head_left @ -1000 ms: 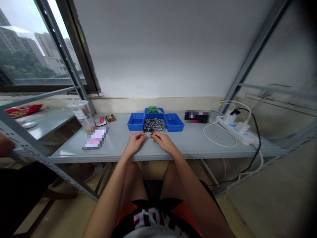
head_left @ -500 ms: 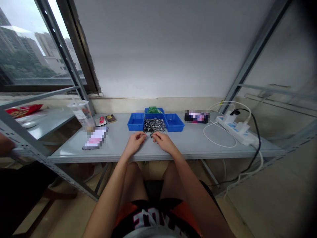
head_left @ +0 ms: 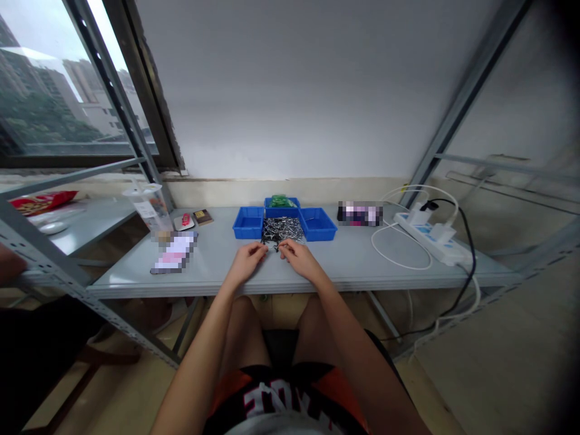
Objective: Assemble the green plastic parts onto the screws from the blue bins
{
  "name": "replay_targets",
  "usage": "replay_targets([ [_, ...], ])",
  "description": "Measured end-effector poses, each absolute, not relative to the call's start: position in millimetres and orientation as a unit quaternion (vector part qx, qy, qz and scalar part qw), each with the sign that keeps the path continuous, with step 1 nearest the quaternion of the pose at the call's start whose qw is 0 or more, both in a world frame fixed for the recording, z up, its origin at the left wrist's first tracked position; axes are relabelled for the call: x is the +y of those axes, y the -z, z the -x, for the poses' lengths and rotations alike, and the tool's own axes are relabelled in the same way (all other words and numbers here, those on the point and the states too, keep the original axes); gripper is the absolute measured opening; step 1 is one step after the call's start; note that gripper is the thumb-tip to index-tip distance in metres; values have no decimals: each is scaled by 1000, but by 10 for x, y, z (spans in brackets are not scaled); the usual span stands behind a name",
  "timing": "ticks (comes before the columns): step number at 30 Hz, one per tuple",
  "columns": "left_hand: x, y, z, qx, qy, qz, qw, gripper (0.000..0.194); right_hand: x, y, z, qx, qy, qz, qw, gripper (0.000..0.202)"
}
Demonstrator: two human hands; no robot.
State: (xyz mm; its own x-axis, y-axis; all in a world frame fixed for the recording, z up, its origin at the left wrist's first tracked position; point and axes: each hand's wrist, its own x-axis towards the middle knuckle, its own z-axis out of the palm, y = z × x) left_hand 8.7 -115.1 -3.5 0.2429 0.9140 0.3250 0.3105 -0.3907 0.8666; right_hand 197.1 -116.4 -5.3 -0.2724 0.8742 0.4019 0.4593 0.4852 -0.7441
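Observation:
Low over the front of the table, my left hand (head_left: 250, 258) is closed, thumb and fingertips pinched together. What it holds, if anything, is too small to make out. Just to its right, my right hand (head_left: 296, 255) pinches a small dark metal piece (head_left: 277, 248) at its fingertips. A narrow gap separates the two hands. Directly beyond them lies a heap of small, thin metal parts (head_left: 283, 229), silvery with some dark ones. Blue plastic bins border the heap: a left bin (head_left: 248, 233), a right bin (head_left: 321, 234) and a rear bin (head_left: 281, 212) holding green packets (head_left: 280, 201).
On the left lie a phone (head_left: 176, 252), a small dark box (head_left: 203, 216) and a clear plastic container (head_left: 149, 208). Another phone (head_left: 360, 214) is propped at the back right. A power strip (head_left: 428, 238) with looping cables occupies the right end. Metal uprights frame both sides.
The fingertips have drawn slightly apart; a thin light piece that showed between them is no longer clearly visible. Both arms are otherwise nearly still.

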Motion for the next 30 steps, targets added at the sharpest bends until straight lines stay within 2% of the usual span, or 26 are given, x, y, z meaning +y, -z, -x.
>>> replay_targets([
  [12,-1128,61,-104,428,-452,-694,362,27,-1181,45,-1980,-765,-248,441,397,22],
  [19,-1135,69,-80,427,-447,-707,343,28,-1149,85,-1974,-764,-242,412,434,15],
  [30,-1140,36,-85,430,-447,-704,346,28,-1204,19,-1971,-803,-210,399,390,24],
])
